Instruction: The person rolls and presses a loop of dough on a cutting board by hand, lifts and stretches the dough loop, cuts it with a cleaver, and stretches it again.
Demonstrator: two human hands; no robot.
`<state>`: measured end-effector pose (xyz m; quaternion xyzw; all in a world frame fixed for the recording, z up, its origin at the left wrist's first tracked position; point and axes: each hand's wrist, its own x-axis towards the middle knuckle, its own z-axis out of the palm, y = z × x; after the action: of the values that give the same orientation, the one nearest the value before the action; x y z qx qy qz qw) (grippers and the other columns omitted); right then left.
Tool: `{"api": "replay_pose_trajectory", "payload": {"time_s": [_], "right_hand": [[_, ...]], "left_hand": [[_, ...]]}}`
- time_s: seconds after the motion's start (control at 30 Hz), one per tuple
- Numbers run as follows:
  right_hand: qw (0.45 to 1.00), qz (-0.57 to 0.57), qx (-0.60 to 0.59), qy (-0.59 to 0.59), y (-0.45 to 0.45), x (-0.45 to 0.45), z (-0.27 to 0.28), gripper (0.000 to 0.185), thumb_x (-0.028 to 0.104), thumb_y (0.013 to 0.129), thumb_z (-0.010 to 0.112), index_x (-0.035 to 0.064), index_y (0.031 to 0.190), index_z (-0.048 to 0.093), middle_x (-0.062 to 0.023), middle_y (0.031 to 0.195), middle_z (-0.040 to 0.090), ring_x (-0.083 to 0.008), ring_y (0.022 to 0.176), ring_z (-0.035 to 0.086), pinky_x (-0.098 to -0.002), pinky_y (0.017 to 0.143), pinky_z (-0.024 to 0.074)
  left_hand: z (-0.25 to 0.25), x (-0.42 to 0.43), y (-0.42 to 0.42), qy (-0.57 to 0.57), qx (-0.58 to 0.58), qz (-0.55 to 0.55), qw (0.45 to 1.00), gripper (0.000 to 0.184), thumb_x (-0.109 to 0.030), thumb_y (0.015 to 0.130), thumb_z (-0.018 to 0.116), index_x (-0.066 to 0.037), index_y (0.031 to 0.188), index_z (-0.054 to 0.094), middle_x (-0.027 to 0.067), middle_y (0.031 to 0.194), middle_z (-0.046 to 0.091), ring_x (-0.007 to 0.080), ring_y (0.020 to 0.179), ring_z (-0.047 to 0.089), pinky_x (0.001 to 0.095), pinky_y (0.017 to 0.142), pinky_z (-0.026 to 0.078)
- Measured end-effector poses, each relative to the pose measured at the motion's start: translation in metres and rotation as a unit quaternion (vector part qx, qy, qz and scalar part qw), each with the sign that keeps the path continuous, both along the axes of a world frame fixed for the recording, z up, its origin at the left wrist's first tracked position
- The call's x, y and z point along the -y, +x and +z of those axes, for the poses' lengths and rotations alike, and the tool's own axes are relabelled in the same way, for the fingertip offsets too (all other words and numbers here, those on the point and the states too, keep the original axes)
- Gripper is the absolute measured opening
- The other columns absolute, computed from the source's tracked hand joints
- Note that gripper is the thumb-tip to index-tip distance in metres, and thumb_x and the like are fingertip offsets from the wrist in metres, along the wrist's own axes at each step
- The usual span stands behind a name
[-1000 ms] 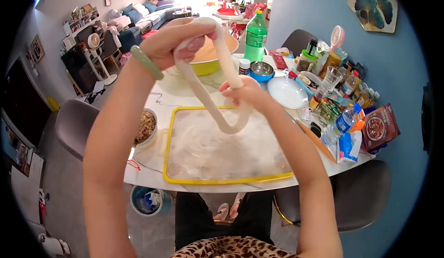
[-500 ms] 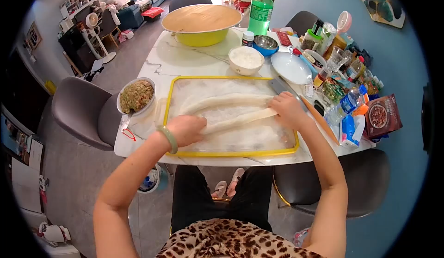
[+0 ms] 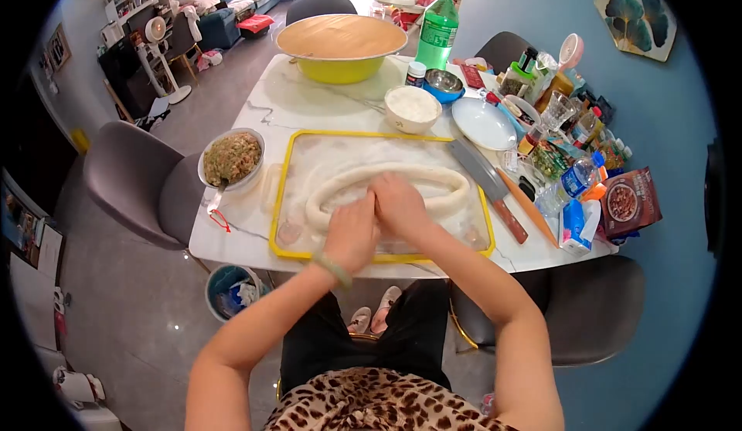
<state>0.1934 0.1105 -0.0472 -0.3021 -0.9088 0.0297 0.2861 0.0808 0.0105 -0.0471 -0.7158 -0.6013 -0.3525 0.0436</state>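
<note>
A pale rope of dough (image 3: 452, 201) lies as a long oval ring on a floured mat with a yellow rim (image 3: 283, 188). My left hand (image 3: 352, 234), with a green bangle at the wrist, is closed on the near side of the ring. Touching it, my right hand (image 3: 399, 203) is closed there too, fingers bent inward. The stretch of dough between the hands is mostly hidden. To the right of the ring lies a cleaver (image 3: 483, 172) with a wooden handle, its blade tip over the mat's corner.
A bowl of minced filling (image 3: 232, 159) with a spoon stands left of the mat. Behind are a flour bowl (image 3: 413, 109), a big yellow-green basin (image 3: 340, 69) and a green bottle (image 3: 439, 33). A rolling pin (image 3: 533, 211), white plate (image 3: 483, 122) and crowded jars are at right.
Both hands have come inward and met at the near middle of the dough. The dough, two long strands before, now forms a rounded oval ring. The cleaver handle has come into view.
</note>
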Motion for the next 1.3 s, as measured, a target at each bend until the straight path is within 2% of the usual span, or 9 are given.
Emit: {"api": "replay_pose_trajectory", "payload": {"time_s": [0.07, 0.23, 0.33, 0.5, 0.73, 0.93, 1.13, 1.23, 1.3], "right_hand": [[0.999, -0.035, 0.012, 0.015, -0.016, -0.023, 0.007, 0.010, 0.010, 0.079, 0.059, 0.0062, 0.087, 0.060, -0.0127, 0.090, 0.058, -0.0326, 0.088, 0.058, -0.0421, 0.074, 0.0506], [0.999, -0.024, -0.020, 0.036, -0.019, -0.033, 0.001, 0.020, 0.013, 0.081, 0.057, 0.0053, 0.099, 0.062, -0.0140, 0.101, 0.061, -0.0331, 0.095, 0.059, -0.0412, 0.080, 0.0497], [0.996, 0.057, -0.009, 0.065, 0.015, -0.013, -0.019, 0.033, 0.015, 0.082, 0.058, 0.0063, 0.114, 0.060, -0.0148, 0.119, 0.060, -0.0337, 0.108, 0.057, -0.0434, 0.087, 0.0477], [0.994, 0.046, 0.094, 0.041, 0.064, 0.068, 0.008, 0.049, 0.023, 0.086, 0.061, 0.0140, 0.133, 0.050, -0.0129, 0.135, 0.052, -0.0324, 0.122, 0.051, -0.0503, 0.095, 0.0418], [0.999, 0.005, 0.028, 0.031, 0.001, -0.032, 0.001, 0.031, 0.029, 0.091, 0.054, 0.0103, 0.115, 0.062, -0.0100, 0.133, 0.054, -0.0329, 0.118, 0.053, -0.0465, 0.088, 0.0471], [0.990, 0.052, 0.130, 0.003, 0.053, 0.047, 0.005, 0.040, 0.032, 0.093, 0.052, 0.0107, 0.127, 0.056, -0.0089, 0.138, 0.051, -0.0340, 0.122, 0.050, -0.0488, 0.096, 0.0419], [0.994, 0.046, 0.094, 0.014, 0.030, 0.018, 0.004, 0.044, 0.033, 0.093, 0.051, 0.0107, 0.130, 0.054, -0.0107, 0.141, 0.048, -0.0348, 0.126, 0.047, -0.0478, 0.101, 0.0376], [0.996, 0.031, 0.071, -0.043, 0.002, -0.040, 0.014, 0.042, 0.034, 0.094, 0.050, 0.0078, 0.127, 0.057, -0.0133, 0.140, 0.049, -0.0332, 0.127, 0.046, -0.0444, 0.102, 0.0378], [0.954, 0.174, 0.167, -0.176, 0.007, -0.067, 0.027, 0.043, 0.034, 0.096, 0.046, 0.0053, 0.125, 0.059, -0.0162, 0.137, 0.051, -0.0323, 0.127, 0.047, -0.0402, 0.103, 0.0388]], "left_hand": [[0.018, -0.038, -0.009, -0.191, 0.107, 0.036, 0.975, 0.030, -0.011, 0.085, 0.046, 0.000, 0.112, 0.054, 0.0187, 0.111, 0.061, 0.0337, 0.107, 0.056, 0.0472, 0.086, 0.045], [0.001, -0.059, -0.027, -0.057, -0.027, 0.029, 0.998, 0.029, -0.025, 0.092, 0.047, -0.003, 0.108, 0.057, 0.0159, 0.116, 0.060, 0.0332, 0.107, 0.056, 0.0458, 0.084, 0.046], [0.015, -0.016, -0.025, -0.167, -0.089, -0.035, 0.981, 0.035, -0.030, 0.092, 0.051, -0.006, 0.118, 0.055, 0.0157, 0.126, 0.055, 0.0334, 0.115, 0.053, 0.0489, 0.093, 0.043], [0.017, 0.058, -0.028, -0.095, -0.194, -0.058, 0.975, 0.046, -0.037, 0.092, 0.053, -0.012, 0.131, 0.052, 0.0148, 0.138, 0.049, 0.0326, 0.127, 0.046, 0.0510, 0.105, 0.032], [0.008, -0.037, -0.036, -0.113, -0.165, 0.056, 0.978, 0.043, -0.041, 0.095, 0.046, -0.014, 0.127, 0.056, 0.0136, 0.138, 0.051, 0.0302, 0.129, 0.044, 0.0505, 0.109, 0.028], [0.031, 0.035, -0.044, -0.208, -0.213, -0.084, 0.951, 0.054, -0.040, 0.093, 0.053, -0.014, 0.139, 0.044, 0.0111, 0.144, 0.044, 0.0296, 0.134, 0.039, 0.0570, 0.110, 0.025], [0.024, 0.012, -0.042, -0.159, -0.183, -0.023, 0.970, 0.055, -0.041, 0.092, 0.055, -0.012, 0.138, 0.045, 0.0119, 0.143, 0.045, 0.0289, 0.136, 0.037, 0.0610, 0.109, 0.023], [0.020, -0.018, -0.039, -0.114, -0.195, 0.034, 0.974, 0.049, -0.035, 0.089, 0.060, -0.010, 0.130, 0.052, 0.0125, 0.132, 0.053, 0.0299, 0.128, 0.045, 0.0575, 0.107, 0.029], [0.029, -0.018, -0.028, -0.130, -0.167, -0.023, 0.977, 0.045, -0.030, 0.086, 0.062, -0.009, 0.126, 0.054, 0.0122, 0.124, 0.056, 0.0303, 0.121, 0.050, 0.0536, 0.104, 0.033]]}}
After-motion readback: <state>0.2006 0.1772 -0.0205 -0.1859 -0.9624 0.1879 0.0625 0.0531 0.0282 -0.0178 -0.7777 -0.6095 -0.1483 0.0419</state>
